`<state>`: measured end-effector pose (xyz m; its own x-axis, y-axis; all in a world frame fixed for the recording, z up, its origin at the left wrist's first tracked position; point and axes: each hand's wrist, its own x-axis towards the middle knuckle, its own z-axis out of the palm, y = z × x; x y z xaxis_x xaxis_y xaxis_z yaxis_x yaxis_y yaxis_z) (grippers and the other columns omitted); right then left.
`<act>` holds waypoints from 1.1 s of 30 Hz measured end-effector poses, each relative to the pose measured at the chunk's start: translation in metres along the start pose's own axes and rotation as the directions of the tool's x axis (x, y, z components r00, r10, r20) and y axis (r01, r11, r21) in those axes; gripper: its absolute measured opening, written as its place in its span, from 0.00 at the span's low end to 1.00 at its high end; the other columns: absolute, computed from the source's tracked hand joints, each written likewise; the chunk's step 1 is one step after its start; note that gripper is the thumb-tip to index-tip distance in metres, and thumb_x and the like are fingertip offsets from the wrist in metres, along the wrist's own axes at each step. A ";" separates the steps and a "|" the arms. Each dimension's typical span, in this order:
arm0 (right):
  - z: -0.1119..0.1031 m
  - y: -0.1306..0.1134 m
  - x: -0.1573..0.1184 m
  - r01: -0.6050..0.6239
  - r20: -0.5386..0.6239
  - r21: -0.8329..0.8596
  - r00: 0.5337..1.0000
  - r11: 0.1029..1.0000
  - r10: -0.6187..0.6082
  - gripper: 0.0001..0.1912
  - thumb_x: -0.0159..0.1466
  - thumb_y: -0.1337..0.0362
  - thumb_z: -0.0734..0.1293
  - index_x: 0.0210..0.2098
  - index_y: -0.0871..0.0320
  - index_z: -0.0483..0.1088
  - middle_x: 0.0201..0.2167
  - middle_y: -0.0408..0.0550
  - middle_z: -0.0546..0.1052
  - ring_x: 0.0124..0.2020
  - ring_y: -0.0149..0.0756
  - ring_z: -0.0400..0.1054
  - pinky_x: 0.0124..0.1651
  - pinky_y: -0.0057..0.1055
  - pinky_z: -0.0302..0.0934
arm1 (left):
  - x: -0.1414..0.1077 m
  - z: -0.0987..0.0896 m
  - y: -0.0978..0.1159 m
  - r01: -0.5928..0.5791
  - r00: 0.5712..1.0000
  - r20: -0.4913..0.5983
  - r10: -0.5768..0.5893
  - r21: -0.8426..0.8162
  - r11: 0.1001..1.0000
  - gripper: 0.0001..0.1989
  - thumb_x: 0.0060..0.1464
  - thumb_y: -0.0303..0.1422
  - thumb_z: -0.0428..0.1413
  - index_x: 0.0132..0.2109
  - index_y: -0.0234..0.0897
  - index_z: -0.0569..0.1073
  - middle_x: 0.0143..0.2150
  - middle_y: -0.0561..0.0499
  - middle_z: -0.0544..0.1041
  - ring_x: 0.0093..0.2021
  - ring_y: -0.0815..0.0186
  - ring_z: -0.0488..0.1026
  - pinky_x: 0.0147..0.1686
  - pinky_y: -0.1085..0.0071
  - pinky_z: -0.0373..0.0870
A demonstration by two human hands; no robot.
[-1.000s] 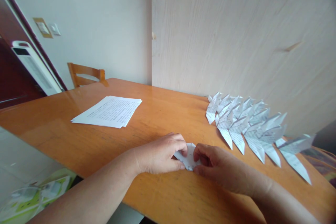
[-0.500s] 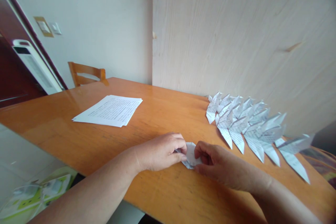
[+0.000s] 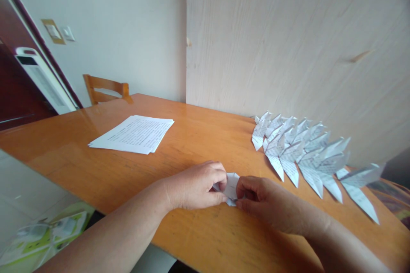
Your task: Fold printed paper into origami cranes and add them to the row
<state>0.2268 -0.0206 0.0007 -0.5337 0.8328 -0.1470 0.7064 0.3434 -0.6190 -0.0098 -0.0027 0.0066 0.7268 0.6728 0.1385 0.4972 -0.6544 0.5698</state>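
A small piece of folded white paper (image 3: pixel 231 187) lies between my two hands near the front of the table. My left hand (image 3: pixel 200 185) is closed on its left side, thumb and bent fingers at the near edge. On the opposite side, my right hand (image 3: pixel 262 198) pinches the paper's right edge between thumb and curled fingers. Fingers cover both ends, so its full shape is hidden. To the right stand several folded paper pieces (image 3: pixel 293 151) with printed text, set in rows with pointed tips.
A stack of printed sheets (image 3: pixel 134 134) lies at the left on the wooden table (image 3: pixel 192 136). Behind are a chair (image 3: pixel 105 87) and a pale wooden panel (image 3: pixel 272 42). At lower left, below the table edge, sits a green and white object (image 3: pixel 41 239).
My right hand has shifted slightly left and its fingertips have closed in on the paper. The left thumb has moved a little lower. More of a fold shows at the near edge.
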 end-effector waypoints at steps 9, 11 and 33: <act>-0.002 -0.002 -0.001 -0.015 0.007 0.010 1.000 1.000 0.015 0.05 0.64 0.64 0.65 0.32 0.55 0.67 0.26 0.39 0.70 0.26 0.29 0.59 0.26 0.27 0.47 | 0.003 0.004 -0.002 -0.033 0.999 -0.016 0.034 0.018 0.999 0.05 0.57 0.24 0.55 0.36 0.37 0.74 0.42 0.49 0.72 0.42 0.65 0.70 0.43 0.70 0.67; -0.002 0.000 -0.001 -0.021 0.009 0.011 1.000 1.000 0.021 0.04 0.64 0.63 0.65 0.33 0.55 0.68 0.26 0.39 0.70 0.26 0.29 0.59 0.26 0.26 0.47 | 0.004 0.005 -0.002 -0.035 0.999 -0.022 0.035 0.019 0.999 0.06 0.57 0.24 0.54 0.35 0.37 0.74 0.41 0.49 0.72 0.43 0.64 0.70 0.43 0.70 0.67; 0.000 -0.006 0.005 -0.025 0.010 0.108 1.000 0.994 0.024 0.09 0.65 0.66 0.61 0.28 0.57 0.65 0.25 0.39 0.67 0.27 0.29 0.57 0.28 0.27 0.48 | 0.004 0.005 0.001 0.038 0.999 -0.013 -0.039 -0.022 0.999 0.06 0.55 0.23 0.53 0.32 0.36 0.72 0.46 0.49 0.72 0.43 0.65 0.71 0.43 0.70 0.68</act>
<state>0.2194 -0.0185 0.0038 -0.5210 0.8365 -0.1699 0.6656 0.2735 -0.6944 -0.0037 -0.0027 0.0037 0.7009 0.7019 0.1269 0.5142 -0.6204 0.5922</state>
